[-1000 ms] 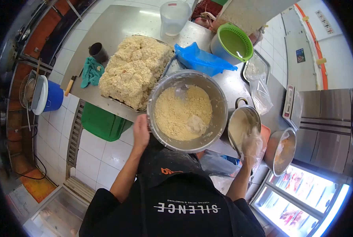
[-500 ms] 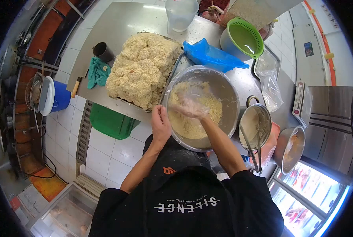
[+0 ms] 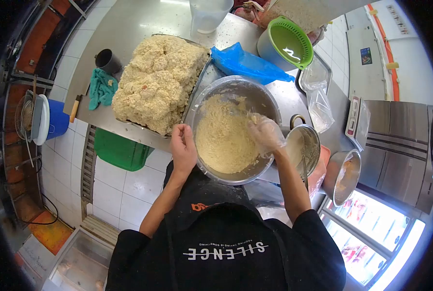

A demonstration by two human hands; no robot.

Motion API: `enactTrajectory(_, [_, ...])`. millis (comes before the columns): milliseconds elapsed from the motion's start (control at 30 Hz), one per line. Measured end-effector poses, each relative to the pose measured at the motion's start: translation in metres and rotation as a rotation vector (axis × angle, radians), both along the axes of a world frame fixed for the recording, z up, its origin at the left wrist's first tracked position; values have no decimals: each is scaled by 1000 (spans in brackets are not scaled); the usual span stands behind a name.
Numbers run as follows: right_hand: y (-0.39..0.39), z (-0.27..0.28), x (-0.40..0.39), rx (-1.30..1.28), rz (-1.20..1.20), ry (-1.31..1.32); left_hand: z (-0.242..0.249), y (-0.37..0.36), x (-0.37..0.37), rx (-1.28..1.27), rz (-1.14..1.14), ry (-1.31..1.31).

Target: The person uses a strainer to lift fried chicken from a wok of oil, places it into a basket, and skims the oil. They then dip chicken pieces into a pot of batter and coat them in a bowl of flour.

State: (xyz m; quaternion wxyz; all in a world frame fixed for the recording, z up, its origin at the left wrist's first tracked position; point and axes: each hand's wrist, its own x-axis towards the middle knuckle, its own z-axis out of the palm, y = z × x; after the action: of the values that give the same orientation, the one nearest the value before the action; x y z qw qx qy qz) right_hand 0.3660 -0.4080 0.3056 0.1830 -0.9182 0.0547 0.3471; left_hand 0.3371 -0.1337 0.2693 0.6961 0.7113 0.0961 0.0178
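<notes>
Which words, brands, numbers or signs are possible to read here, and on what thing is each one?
"SILENCE", struck through and upside down, on the black shirt.
"KEEPING TRYING IS SOMETHING", small, on the same shirt.
Orange letters at the person's front: too unclear to read.
Scale markings, wall writing and small wall panel: too small or blurred.

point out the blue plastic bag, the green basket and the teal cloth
blue plastic bag [image 3: 248, 65]: head view, middle of its crumpled body
green basket [image 3: 307, 49]: head view, slotted side wall, right of its opening
teal cloth [image 3: 100, 88]: head view, middle of its folds
</notes>
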Motion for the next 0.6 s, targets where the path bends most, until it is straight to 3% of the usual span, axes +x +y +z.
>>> enactTrajectory(67, [15, 1, -13, -127, -111, -147, 1, 2, 1, 5, -18, 25])
enactTrajectory(200, [33, 10, -14, -23, 57, 252, -4, 3, -1, -35, -2, 4])
enactTrajectory(267, [18, -36, -24, 130, 162, 179, -5, 1, -1, -54, 7, -21])
enactTrajectory(400, [19, -51, -46, 320, -42, 136, 0, 0, -3, -72, -4, 29])
enactTrajectory(500, [4, -58, -40, 297, -74, 161, -3, 5, -6, -62, -10, 36])
enactTrajectory(600, [1, 2, -29, 806, -280, 5, -7, 6, -13, -16, 8, 33])
